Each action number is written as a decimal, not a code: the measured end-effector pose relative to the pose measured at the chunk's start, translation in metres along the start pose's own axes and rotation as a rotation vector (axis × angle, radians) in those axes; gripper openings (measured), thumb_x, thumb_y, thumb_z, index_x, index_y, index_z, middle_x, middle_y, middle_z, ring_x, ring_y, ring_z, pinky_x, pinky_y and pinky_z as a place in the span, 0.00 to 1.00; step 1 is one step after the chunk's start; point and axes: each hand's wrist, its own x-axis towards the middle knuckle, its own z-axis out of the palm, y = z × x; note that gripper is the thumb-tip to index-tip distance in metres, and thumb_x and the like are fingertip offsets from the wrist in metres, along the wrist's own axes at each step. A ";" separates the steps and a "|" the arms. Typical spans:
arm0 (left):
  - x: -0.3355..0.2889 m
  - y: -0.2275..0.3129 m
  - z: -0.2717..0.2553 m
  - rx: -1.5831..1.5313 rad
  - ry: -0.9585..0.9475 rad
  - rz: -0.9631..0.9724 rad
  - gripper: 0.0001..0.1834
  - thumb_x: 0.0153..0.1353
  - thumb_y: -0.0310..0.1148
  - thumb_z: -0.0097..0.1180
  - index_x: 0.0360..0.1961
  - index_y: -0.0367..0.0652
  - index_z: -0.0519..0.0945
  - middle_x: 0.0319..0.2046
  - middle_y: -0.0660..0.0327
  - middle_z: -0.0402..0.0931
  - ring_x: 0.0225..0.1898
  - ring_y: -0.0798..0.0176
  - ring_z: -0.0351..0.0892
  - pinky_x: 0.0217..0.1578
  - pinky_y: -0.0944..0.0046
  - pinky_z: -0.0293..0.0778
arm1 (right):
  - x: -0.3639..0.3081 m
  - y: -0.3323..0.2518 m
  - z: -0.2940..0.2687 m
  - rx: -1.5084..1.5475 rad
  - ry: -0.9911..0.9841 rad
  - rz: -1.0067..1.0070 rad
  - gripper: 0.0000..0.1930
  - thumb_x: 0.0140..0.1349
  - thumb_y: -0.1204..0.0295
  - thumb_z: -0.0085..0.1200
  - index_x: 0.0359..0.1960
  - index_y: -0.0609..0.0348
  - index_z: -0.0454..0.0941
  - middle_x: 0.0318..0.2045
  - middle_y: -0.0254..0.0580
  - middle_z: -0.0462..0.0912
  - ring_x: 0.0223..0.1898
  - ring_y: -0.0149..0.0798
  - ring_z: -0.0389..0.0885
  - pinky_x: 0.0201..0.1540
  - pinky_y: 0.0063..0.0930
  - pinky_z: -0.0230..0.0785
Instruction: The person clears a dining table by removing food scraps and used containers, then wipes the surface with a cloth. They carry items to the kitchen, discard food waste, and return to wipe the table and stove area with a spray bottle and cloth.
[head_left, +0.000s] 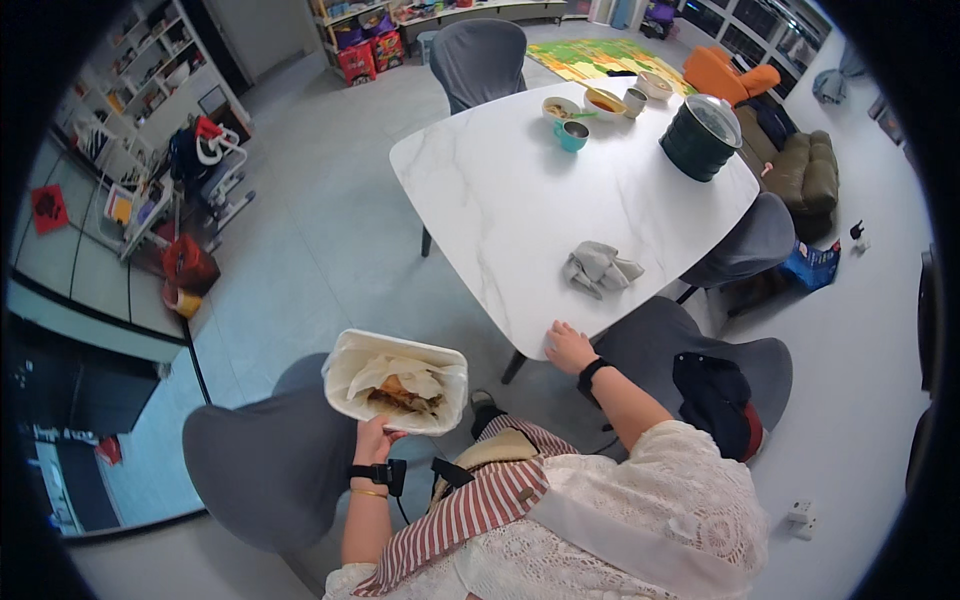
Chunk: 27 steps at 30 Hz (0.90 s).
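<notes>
My left hand (373,441) grips the near rim of a white rectangular trash bin (345,360), holding it off the table's near left corner. Inside, crumpled tissues (395,372) lie with brown scraps. My right hand (569,347) rests on the near corner of the white marbled table (490,210); its fingers reach over the top and I see nothing held in them. A crumpled grey cloth (600,269) lies on the tabletop just beyond that hand, apart from it.
Toward the table's far side stand a teal cup (571,136), several bowls and a dark green lidded pot (701,138). Grey chairs flank me: one at left (255,465), another at right (650,345) with dark clothing (712,395) on it. Another chair (479,62) stands beyond the table.
</notes>
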 end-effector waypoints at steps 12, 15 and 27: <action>0.117 0.171 -0.028 -0.167 0.316 0.082 0.08 0.49 0.23 0.44 0.31 0.28 0.68 0.22 0.49 0.72 0.19 0.55 0.75 0.17 0.69 0.73 | 0.097 -0.027 -0.048 0.123 -0.335 -0.050 0.22 0.54 0.61 0.48 0.48 0.60 0.69 0.51 0.53 0.69 0.53 0.51 0.66 0.49 0.44 0.64; 0.156 0.213 -0.022 -0.168 0.341 0.102 0.07 0.49 0.23 0.44 0.29 0.29 0.68 0.22 0.50 0.72 0.21 0.55 0.75 0.18 0.70 0.74 | 0.156 -0.044 -0.067 0.337 -0.146 0.036 0.19 0.55 0.62 0.47 0.44 0.62 0.72 0.38 0.53 0.77 0.42 0.51 0.74 0.44 0.40 0.67; 0.373 0.384 -0.010 -0.162 0.195 -0.033 0.06 0.45 0.21 0.45 0.27 0.32 0.70 0.22 0.53 0.73 0.21 0.57 0.74 0.22 0.72 0.76 | 0.391 -0.100 -0.161 0.981 0.422 0.320 0.16 0.56 0.63 0.50 0.40 0.64 0.74 0.30 0.47 0.80 0.32 0.41 0.78 0.37 0.30 0.69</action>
